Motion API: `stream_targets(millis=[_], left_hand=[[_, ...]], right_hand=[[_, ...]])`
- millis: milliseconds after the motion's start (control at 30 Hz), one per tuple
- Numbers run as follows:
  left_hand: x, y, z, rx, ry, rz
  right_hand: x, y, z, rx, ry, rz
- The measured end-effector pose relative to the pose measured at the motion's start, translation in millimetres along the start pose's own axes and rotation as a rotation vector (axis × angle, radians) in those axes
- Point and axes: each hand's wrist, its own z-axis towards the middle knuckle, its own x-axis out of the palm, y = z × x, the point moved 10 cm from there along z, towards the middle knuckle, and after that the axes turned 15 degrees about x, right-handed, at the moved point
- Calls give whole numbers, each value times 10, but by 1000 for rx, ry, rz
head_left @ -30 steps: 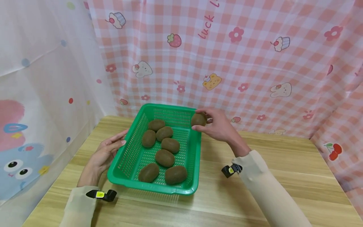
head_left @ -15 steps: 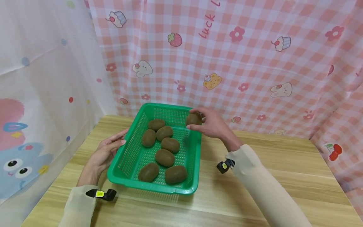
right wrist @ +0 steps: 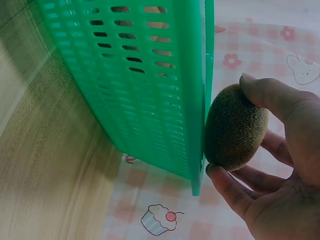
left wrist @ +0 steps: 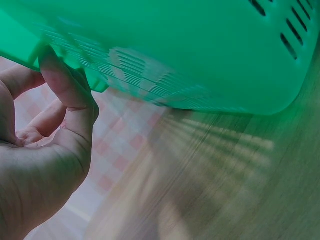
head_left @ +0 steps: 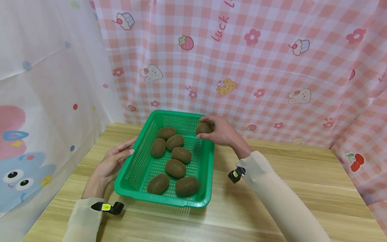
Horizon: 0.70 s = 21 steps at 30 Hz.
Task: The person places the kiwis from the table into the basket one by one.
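Observation:
A green plastic basket (head_left: 166, 200) with slotted walls stands on the table, with several brown kiwis (head_left: 175, 168) lying loose on its floor. My right hand (head_left: 223, 131) grips one more kiwi (head_left: 204, 128) between thumb and fingers, over the basket's far right corner. In the right wrist view that fuzzy kiwi (right wrist: 235, 127) is right at the basket's rim. My left hand (head_left: 112, 162) is at the left side, holding the rim. The left wrist view shows its thumb and fingers (left wrist: 67, 87) bent at the basket's edge.
The wooden table (head_left: 290, 201) extends to the right and in front of the basket. A pink checked cloth (head_left: 266, 67) hangs behind it, and a white patterned cloth (head_left: 60, 84) hangs on the left. A black camera is strapped on each sleeve.
My right hand has moved left with the kiwi, from the basket's right rim to inside its far right corner. The left hand and the basket have stayed put.

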Motion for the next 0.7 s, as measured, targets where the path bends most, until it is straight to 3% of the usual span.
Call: stream_targets(millis=[700], left_hand=[[4,-5,-3,1,-8,5]], right_hand=[[88,-18,90,17,2,-6]])
